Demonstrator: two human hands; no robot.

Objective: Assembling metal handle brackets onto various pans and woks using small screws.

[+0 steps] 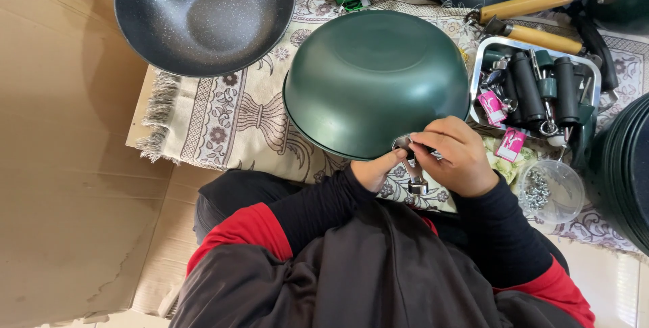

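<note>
Both hands, left hand and right hand, gripped a metal bracket against the upturned green pan on the patterned cloth, fitting apparently underway, needing steady alignment next.

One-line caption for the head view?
Both hands, left hand and right hand, hold a metal bracket at an upturned green wok's rim.

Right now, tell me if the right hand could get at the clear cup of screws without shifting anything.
Probably yes. The clear cup sits open-topped just beside the right hand, nothing between them, though that hand is busy on the metal bracket.
</note>
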